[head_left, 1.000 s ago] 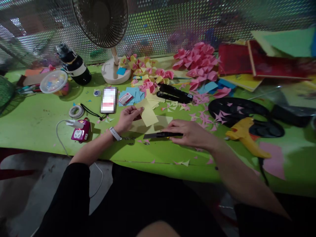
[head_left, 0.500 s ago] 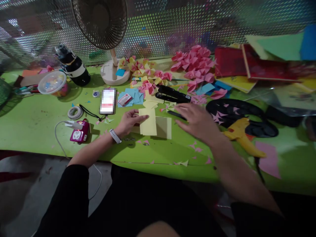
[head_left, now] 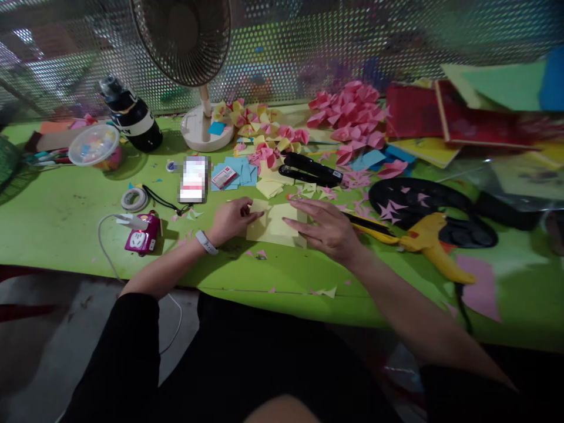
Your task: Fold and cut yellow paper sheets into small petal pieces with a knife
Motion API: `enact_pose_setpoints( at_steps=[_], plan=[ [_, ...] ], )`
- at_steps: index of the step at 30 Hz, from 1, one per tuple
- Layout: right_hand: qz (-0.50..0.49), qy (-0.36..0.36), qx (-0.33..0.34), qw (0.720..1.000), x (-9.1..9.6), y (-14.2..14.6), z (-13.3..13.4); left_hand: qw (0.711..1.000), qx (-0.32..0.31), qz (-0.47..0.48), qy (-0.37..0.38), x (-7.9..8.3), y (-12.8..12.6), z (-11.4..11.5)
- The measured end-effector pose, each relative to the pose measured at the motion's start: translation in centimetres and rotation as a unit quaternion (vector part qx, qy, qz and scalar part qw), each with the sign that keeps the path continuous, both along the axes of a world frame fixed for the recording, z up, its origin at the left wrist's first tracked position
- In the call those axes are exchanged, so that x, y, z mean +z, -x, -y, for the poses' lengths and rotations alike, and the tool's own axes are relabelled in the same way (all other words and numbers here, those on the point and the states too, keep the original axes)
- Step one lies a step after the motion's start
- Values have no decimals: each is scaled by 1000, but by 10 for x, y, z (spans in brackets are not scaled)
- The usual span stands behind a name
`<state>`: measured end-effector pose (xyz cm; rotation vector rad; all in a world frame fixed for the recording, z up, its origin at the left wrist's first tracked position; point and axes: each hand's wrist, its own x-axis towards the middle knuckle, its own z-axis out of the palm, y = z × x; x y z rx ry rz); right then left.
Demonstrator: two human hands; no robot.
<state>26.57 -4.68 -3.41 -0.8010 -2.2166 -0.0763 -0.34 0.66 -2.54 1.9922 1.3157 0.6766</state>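
Note:
My left hand (head_left: 233, 222) has its fingers curled at the left edge of a pale yellow paper sheet (head_left: 288, 239), with the thumb over it. A smaller, lighter yellow piece of paper (head_left: 282, 214) lies on that sheet. From the right, my right hand (head_left: 328, 230) reaches across with fingers spread, the fingertips on or just over the paper. Beside that hand is a long black and yellow tool (head_left: 370, 225), partly covered. Beyond the sheet are a black stapler (head_left: 311, 170) and several yellow paper pieces (head_left: 269, 188).
Behind stand a fan (head_left: 207, 134) and a black bottle (head_left: 138, 126). Folded pink paper shapes (head_left: 348, 111) are heaped at the back. A phone (head_left: 194, 179), tape roll (head_left: 134, 200) and purple power adapter (head_left: 143, 233) lie left. A yellow glue gun (head_left: 434, 241) is at right.
My left hand has lowered the yellow paper onto the sheet below. My right hand has moved left and down to the paper, uncovering more of the black and yellow tool.

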Motion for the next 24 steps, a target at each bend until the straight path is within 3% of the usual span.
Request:
enact_pose_setpoints(
  at_steps=[2, 4, 5, 7, 9, 11, 15, 20, 22, 24],
  plan=[
    [-27, -20, -12, 999, 2, 0, 1, 992, 3, -41, -117, 6, 1, 2],
    [-47, -38, -23, 998, 5, 2, 5, 988, 1, -13, -156, 13, -1, 7],
    [-54, -39, -26, 997, 7, 3, 8, 991, -11, 20, -131, 16, -2, 10],
    [-60, -34, -13, 998, 10, 7, 14, 990, -74, 114, 27, 22, -5, 17],
    [-63, -29, 23, 997, 12, 13, 18, 946, -122, 226, 199, 23, -9, 24],
    [-72, -8, 49, 996, 12, 19, 22, 901, -112, 301, 292, 20, -13, 30],
    [-139, 114, -5, 984, 10, 29, 24, 860, -70, 369, 346, 11, -21, 38],
    [-226, 235, -96, 940, 7, 34, 23, 801, -50, 426, 418, 5, -25, 44],
    [-235, 267, -101, 929, 7, 35, 23, 793, -41, 432, 428, 6, -24, 45],
    [-240, 290, -95, 922, 7, 36, 22, 806, -52, 409, 425, 7, -23, 47]
  ],
)
